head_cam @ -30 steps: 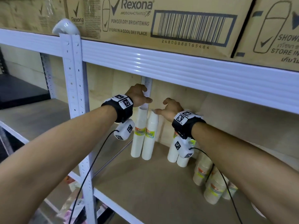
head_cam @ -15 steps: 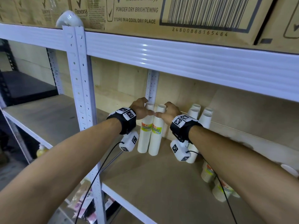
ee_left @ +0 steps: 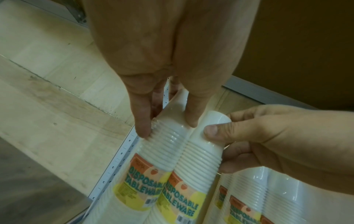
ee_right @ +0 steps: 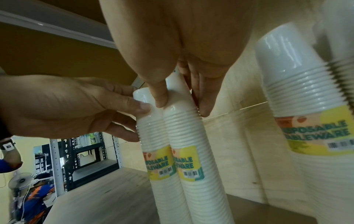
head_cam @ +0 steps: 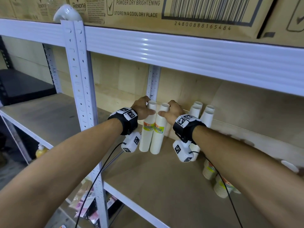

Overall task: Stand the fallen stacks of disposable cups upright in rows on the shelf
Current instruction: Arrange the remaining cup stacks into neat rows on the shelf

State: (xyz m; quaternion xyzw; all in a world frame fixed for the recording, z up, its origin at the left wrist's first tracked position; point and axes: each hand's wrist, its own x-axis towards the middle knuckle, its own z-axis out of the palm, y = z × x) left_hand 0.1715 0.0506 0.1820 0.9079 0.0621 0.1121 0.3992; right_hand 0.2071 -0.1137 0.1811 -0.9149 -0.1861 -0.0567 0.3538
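With each hand's grip closed on a sleeved cup stack top — left hand [head_cam: 142,108], left stack [head_cam: 146,129]; right hand [head_cam: 171,111], right stack [head_cam: 158,130] — uneven release could tip either stack against the upright stacks [head_cam: 203,112] just right of the right grip.

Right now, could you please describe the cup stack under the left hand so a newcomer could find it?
Find the white shelf post against the back wall. Two upright cup stacks stand side by side before it. It is the left stack, nearer the post, gripped at its top by the left hand; the right hand grips its neighbour.

"Rexona" on cardboard box [head_cam: 148,10], "DISPOSABLE TABLEWARE" on cup stacks [ee_left: 162,181]
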